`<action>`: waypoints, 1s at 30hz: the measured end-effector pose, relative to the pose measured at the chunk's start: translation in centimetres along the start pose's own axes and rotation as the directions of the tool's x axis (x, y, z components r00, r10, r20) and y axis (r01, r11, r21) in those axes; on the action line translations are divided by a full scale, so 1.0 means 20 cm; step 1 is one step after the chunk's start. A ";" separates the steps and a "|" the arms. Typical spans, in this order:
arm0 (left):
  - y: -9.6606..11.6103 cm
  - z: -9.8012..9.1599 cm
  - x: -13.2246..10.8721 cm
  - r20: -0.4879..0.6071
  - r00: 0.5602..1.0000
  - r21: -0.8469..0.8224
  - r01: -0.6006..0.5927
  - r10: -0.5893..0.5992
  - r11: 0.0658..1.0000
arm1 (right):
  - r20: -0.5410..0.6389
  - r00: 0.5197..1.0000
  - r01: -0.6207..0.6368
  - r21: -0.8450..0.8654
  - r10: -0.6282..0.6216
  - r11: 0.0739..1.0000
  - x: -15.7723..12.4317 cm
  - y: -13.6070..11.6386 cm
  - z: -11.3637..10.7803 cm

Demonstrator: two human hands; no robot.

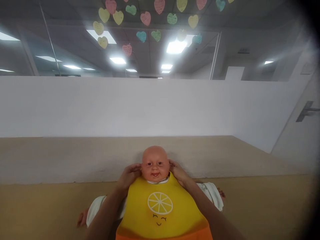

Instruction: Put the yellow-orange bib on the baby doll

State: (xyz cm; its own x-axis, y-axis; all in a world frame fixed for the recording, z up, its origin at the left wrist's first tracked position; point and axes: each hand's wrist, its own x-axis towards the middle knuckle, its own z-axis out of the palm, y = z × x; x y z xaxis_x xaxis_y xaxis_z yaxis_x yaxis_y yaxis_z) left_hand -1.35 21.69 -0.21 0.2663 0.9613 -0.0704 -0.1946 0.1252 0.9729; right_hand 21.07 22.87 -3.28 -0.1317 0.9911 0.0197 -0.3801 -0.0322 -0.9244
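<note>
A baby doll (pixel 155 160) with a bald head lies on its back, head toward the wall. It wears a white top (pixel 212 195), its arms spread to both sides. Over its chest lies a yellow bib (pixel 140 203) with a white citrus slice and a smiling face, turning orange at the bottom. My left hand (pixel 130 176) is beside the doll's neck at left, fingers curled in at the bib's upper corner. On the other side, my right hand (pixel 177 170) closes at the opposite corner. Both sets of fingertips are partly hidden behind the head.
The doll rests on a tan surface (pixel 45 206) that meets a raised tan band (pixel 62 156) behind the head. Beyond stands a white wall (pixel 112 106) with glass above, dotted with heart-shaped notes (pixel 145 18). A door handle (pixel 305 110) is at far right.
</note>
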 end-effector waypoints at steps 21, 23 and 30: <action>-0.04 -0.02 0.05 -0.069 0.998 0.036 0.012 -0.009 0.999 | -0.081 0.993 0.061 -0.283 -0.088 0.957 0.04 0.00 -0.02; -0.05 -0.02 0.05 -0.111 0.993 0.040 0.034 -0.029 0.999 | -0.102 0.992 0.041 -0.324 -0.079 0.945 0.04 0.00 -0.02; -0.06 -0.01 0.04 -0.169 0.985 0.122 0.046 -0.025 0.991 | -0.131 0.988 0.018 -0.413 -0.079 0.910 0.02 0.01 -0.03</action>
State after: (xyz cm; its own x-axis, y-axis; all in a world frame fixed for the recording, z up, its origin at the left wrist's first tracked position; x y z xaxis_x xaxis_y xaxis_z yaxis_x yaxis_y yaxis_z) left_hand -1.12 22.40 -1.58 0.1076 0.9855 -0.1310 -0.0653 0.1385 0.9882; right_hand 21.49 23.40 -3.71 0.0201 0.9989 0.0426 0.0298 0.0420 -0.9987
